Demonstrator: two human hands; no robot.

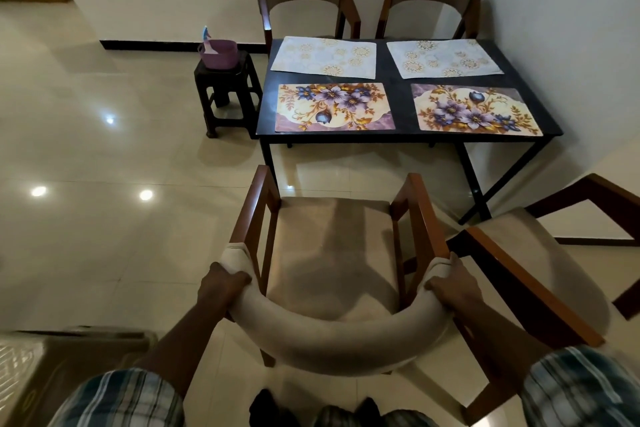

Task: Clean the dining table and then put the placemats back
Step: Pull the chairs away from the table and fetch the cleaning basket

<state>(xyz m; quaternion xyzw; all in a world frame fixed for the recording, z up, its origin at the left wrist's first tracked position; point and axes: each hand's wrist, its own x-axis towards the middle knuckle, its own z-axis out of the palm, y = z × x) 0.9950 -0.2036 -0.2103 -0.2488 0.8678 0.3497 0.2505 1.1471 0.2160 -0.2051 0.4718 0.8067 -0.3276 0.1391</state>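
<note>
black dining table [398, 104] is up against the wall with all four mats on it, two pale placemats [323, 57] on the far side and two floral placemats [334, 107] nearer. the beige chair [332, 253] stands well apart from the table. left hand [223, 284] is curled round the left end of its padded backrest, right hand [450, 282] round the right end. purple basket [218, 54] sits on a dark stool [228, 94] just beside the table's left end.
</note>
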